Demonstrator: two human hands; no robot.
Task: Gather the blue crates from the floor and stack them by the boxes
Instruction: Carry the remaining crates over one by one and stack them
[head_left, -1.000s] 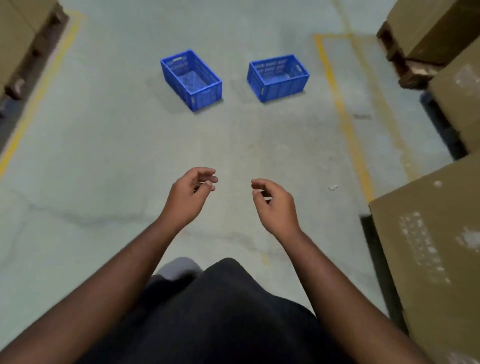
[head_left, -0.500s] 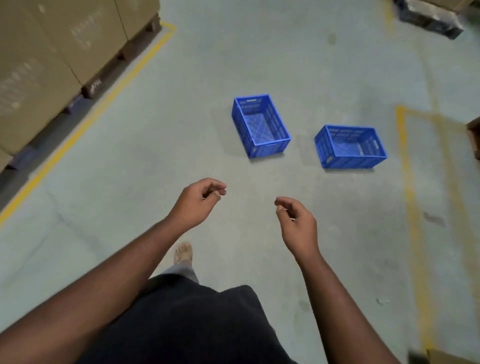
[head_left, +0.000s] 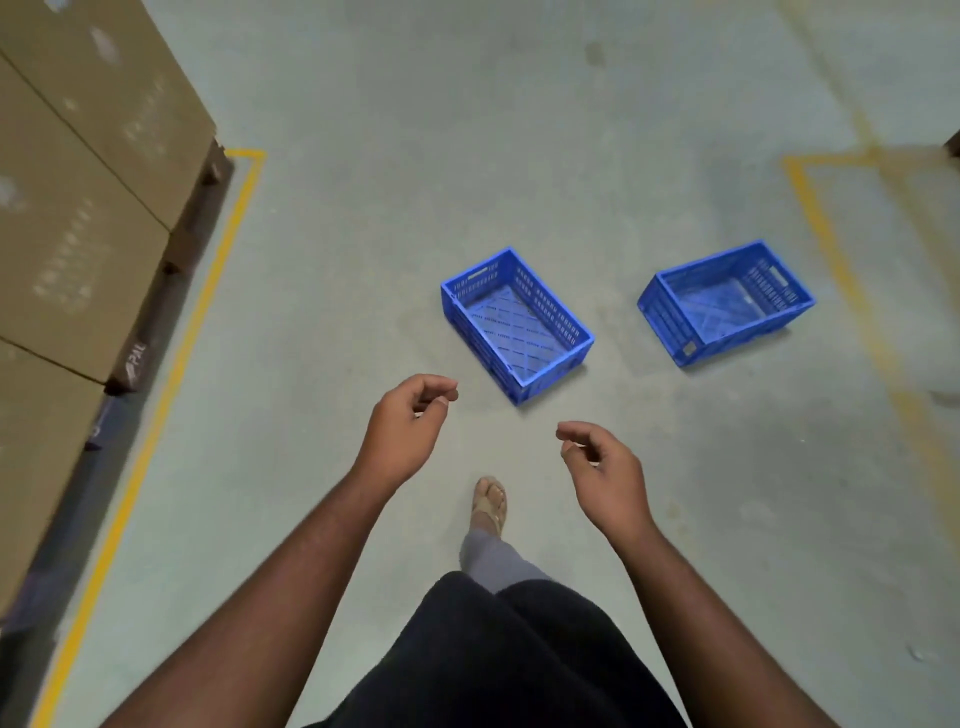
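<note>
Warehouse floor; pallet lettering (perhaps "PAL")

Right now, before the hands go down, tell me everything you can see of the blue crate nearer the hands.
The nearer blue crate is a rectangular open-top bin that looks like moulded plastic. Its walls are perforated with rows of slots, a handle cut-out shows in the far short wall, and the base is a lattice. It is empty and sits upright, flat on the concrete floor, angled diagonally to the view. Nothing touches it: the second crate stands apart to its right, and both hands are short of it.
</note>
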